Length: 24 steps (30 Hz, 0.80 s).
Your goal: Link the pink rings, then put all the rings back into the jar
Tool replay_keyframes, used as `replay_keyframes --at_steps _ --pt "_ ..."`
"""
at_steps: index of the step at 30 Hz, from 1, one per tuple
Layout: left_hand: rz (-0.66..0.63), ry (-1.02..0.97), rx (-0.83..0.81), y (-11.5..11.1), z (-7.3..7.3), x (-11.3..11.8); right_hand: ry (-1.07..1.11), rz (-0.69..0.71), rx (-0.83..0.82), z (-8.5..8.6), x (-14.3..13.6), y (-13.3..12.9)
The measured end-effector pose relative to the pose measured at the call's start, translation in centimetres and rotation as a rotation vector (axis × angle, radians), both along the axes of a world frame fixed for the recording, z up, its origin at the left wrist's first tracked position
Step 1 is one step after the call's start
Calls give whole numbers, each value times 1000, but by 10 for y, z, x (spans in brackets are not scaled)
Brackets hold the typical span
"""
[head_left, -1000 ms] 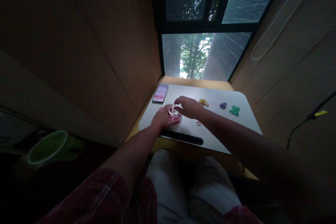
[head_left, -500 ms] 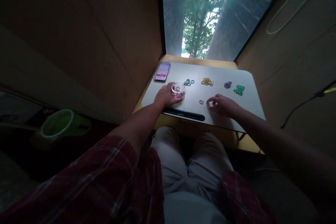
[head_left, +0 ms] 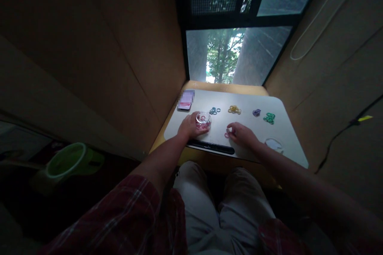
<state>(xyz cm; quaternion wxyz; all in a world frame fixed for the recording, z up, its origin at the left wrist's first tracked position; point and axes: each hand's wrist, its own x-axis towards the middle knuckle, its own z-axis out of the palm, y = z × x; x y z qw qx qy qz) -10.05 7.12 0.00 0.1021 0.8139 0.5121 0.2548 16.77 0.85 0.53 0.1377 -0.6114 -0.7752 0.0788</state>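
My left hand (head_left: 190,126) is wrapped round a clear round jar (head_left: 203,120) with pink-red rings inside, near the front left of the white tabletop (head_left: 215,97). My right hand (head_left: 239,132) is bent with thumb and forefinger close together; whether something small is between them I cannot make out. Just left of its fingertips lies a pink ring (head_left: 226,135). Behind the hands are small heaps of teal rings (head_left: 214,110), yellow rings (head_left: 234,109), purple rings (head_left: 256,112) and green rings (head_left: 269,118).
A phone (head_left: 185,101) lies at the back left corner. A black strip (head_left: 212,146) runs along the front edge. A round clear lid-like disc (head_left: 273,144) rests beyond my right forearm. A green bucket (head_left: 70,161) stands lower left; a black cable (head_left: 335,139) hangs at right.
The view has tilted up, so everything sits lower. My right hand has moved left to the pink ring, and its fingers have drawn closer together. The disc at right has come into view.
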Motion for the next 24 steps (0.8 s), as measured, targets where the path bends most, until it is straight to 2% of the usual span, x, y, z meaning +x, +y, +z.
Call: replay_keyframes --at_steps 5,10,13,17,24 --pt "15 19 0 2 -3 -1 -42 27 0 4 -13 4" --pt "18 41 -2 0 -1 -1 -50 -33 -10 5 -17 7" --pt "12 34 -11 -3 1 -1 45 75 -51 3 -15 6" --pt "18 28 -11 -2 -1 -1 -38 215 -50 -1 -14 7" --pt "9 9 -12 -2 1 -4 -192 61 -21 -3 -28 8"
